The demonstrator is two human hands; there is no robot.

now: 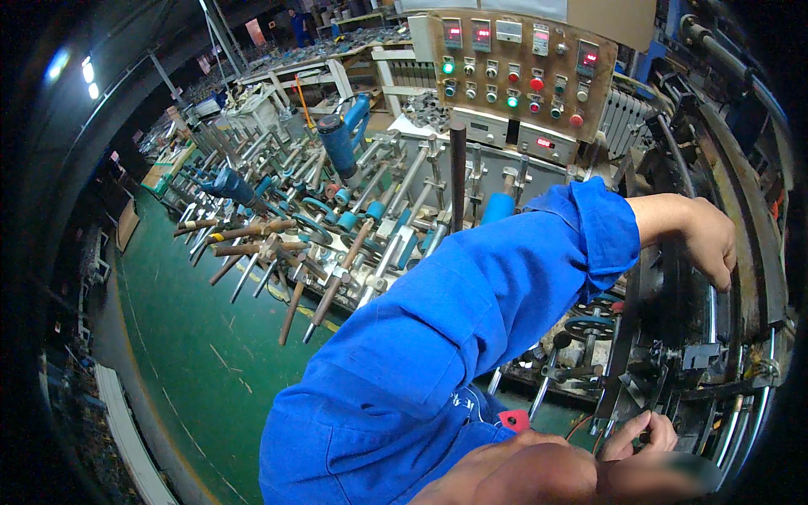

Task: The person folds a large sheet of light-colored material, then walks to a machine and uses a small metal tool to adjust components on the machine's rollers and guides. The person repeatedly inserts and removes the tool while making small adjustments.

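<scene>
My left arm, in a blue sleeve (438, 311), stretches across the view to a dark machine frame (749, 194) on the right. My left hand (709, 240) is closed, its fingers curled down beside a shiny metal rod (714, 313) that runs along the frame; what lies inside the fingers is hidden. Lower down, my right hand (641, 435) is also closed, thumb and fingers drawn together near the lower end of the machine. Whatever it holds, if anything, cannot be made out. A small grey metal block (700, 357) sits on the rod between the two hands.
A control panel (522, 76) with lit buttons and red displays stands behind my arm. To the left is a long bench of clamps, rods and rollers, with a blue motor (338, 145) and an upright dark post (458, 177). Green floor (181, 362) lies at the left.
</scene>
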